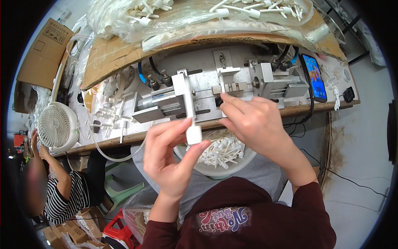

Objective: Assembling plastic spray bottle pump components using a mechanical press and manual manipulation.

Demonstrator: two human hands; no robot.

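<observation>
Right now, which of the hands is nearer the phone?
Right. The right hand is left of the phone and lower in view; the left hand is farther left, holding a white piece.

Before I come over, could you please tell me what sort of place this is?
Probably a small assembly workshop: there's a metal fixture, a bowl of white parts, and a cardboard box.

"Is the light good?"
"Yes, it is bright and quite even; the clear plastic sheet (232,28) shines, and a soft shadow lies below the cardboard sheet (112,61)."
"And the sharpness?"
"Mostly good, but the white plastic stick (190,108) is blurred. The workbench (331,106) edge bends, and black fills the corners."
</observation>
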